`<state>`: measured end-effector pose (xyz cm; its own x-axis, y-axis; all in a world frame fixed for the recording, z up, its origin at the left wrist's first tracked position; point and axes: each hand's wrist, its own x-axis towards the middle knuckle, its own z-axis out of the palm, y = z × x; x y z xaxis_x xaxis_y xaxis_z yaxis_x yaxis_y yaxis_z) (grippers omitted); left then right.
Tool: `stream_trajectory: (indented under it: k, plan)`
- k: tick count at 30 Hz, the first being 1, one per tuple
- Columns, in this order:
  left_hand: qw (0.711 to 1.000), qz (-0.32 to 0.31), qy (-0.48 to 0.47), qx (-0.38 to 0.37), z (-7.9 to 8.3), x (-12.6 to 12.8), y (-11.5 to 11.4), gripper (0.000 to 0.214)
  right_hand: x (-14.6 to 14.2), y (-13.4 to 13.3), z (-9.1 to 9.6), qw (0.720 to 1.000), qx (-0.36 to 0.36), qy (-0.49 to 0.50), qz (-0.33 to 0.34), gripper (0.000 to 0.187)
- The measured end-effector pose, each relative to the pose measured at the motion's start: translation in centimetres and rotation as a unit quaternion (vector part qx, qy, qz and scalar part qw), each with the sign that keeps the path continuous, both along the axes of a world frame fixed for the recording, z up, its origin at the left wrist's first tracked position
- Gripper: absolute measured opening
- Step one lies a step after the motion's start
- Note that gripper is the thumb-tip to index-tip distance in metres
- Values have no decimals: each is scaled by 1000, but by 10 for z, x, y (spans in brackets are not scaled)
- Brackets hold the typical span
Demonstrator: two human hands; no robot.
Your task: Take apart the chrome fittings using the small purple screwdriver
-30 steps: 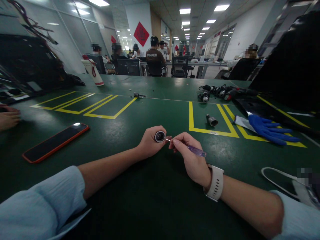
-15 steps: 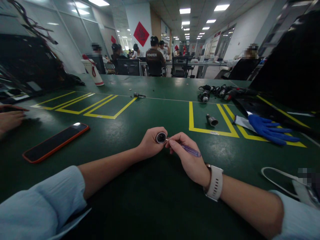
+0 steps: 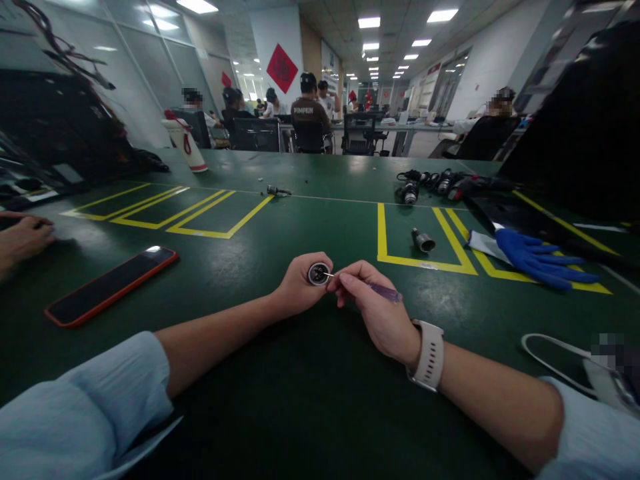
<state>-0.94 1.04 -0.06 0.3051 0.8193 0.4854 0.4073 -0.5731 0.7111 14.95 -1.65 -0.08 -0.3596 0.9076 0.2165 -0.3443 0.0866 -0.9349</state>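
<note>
My left hand (image 3: 299, 288) rests on the green table (image 3: 310, 220) and is closed round a small black cylindrical part (image 3: 319, 273), its round open end facing me. My right hand (image 3: 375, 308), with a white watch on the wrist, pinches a thin screwdriver with a clear purple handle (image 3: 384, 291). The screwdriver's metal tip reaches into the open end of the cylindrical part. Both hands sit close together at the middle of the table.
A phone in an orange case (image 3: 107, 285) lies to the left; another person's hand (image 3: 23, 239) is at the far left edge. A metal cylinder (image 3: 423, 240), a blue glove (image 3: 540, 259), more parts (image 3: 425, 183) and a white cup (image 3: 185, 143) lie further back. People sit at far desks.
My right hand has shifted slightly left and turned the screwdriver, so its tip now sits inside the part's open end. The other person's hand at the left edge has moved a little.
</note>
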Motion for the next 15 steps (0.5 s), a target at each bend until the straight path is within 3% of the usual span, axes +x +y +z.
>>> stream_trajectory:
  k: [9, 15]
  plan:
    - [999, 31, 4, 14, -2, 2, 1, 8, 1, 0, -2, 998, 34, -41, -19, 11]
    - [999, 32, 7, 16, -1, 2, 0, 9, 0, 1, -2, 1000, 10, -27, -8, 10]
